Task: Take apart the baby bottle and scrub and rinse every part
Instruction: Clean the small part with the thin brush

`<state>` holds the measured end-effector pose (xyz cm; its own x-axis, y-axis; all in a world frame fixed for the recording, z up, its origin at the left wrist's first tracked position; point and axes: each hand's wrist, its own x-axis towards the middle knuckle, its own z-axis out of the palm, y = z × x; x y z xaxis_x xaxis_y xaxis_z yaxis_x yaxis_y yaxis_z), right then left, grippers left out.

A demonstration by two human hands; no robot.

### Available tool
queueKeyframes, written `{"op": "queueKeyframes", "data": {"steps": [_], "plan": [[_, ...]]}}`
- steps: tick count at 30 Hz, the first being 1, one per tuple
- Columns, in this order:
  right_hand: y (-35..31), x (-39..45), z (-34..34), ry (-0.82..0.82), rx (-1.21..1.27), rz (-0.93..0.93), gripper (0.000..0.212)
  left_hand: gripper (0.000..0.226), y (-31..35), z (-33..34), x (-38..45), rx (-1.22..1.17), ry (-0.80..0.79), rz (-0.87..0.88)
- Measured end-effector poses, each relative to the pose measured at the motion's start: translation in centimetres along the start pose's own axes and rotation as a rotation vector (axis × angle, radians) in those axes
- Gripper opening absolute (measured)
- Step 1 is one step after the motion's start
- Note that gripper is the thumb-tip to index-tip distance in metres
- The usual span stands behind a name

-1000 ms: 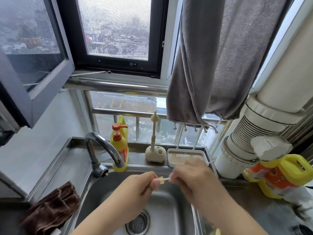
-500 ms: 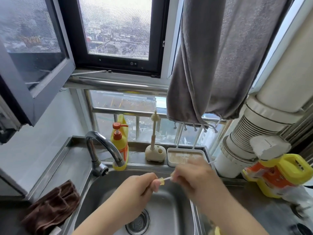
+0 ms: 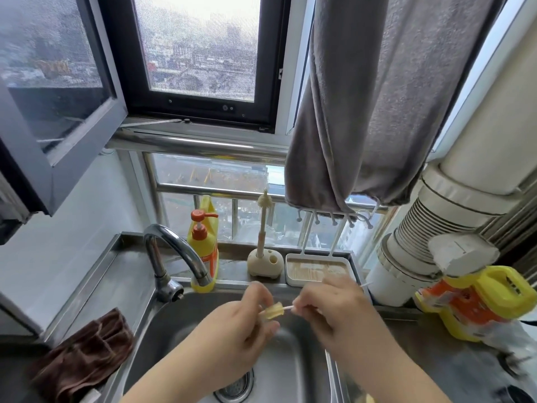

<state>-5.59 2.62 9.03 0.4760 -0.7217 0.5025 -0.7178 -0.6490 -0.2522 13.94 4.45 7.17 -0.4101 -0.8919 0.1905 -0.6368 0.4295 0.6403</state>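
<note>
Change from earlier frames: small yellowish bottle part (image 3: 272,311) now drawn further out of left-hand fingers, more of it exposed. Left hand (image 3: 242,324) pinches part above sink (image 3: 186,321). Right hand (image 3: 331,308) pinches thin white brush stem (image 3: 287,308) entering part. Faucet (image 3: 177,251) left of hands; soap bottle (image 3: 203,242), brush stand (image 3: 265,261), white tray (image 3: 319,270) on ledge behind; brown cloth (image 3: 84,353) at left.

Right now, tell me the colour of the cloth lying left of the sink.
Dark brown. The crumpled cloth shows best in the head view, on the steel counter beside the sink.
</note>
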Motion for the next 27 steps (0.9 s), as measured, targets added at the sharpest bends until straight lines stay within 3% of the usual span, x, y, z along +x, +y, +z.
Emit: {"op": "queueKeyframes", "data": {"steps": [7,11,13,16,23,27], "plan": [[0.3,-0.4,-0.4,-0.007,-0.031,-0.029,0.018,0.009,-0.1,-0.5,0.3,0.166,0.056,0.107],[0.7,0.1,-0.7,0.024,-0.051,0.046,0.019,0.039,-0.4,0.0,0.9,0.208,0.071,0.061],[0.1,-0.2,-0.2,0.020,-0.087,-0.010,0.019,0.049,0.0,-0.2,1.1,0.211,0.010,-0.006],[1.3,0.1,-1.0,0.022,-0.078,0.027,0.023,0.025,0.6,-0.8,1.1,0.141,-0.047,-0.073],[1.5,0.7,-1.1,0.027,-0.068,0.032,0.018,0.020,1.2,-1.2,1.2,0.210,-0.066,-0.079],[0.9,1.2,-1.0,0.040,-0.072,0.017,0.011,0.013,0.7,-0.9,1.1,0.109,-0.057,-0.077]]}}
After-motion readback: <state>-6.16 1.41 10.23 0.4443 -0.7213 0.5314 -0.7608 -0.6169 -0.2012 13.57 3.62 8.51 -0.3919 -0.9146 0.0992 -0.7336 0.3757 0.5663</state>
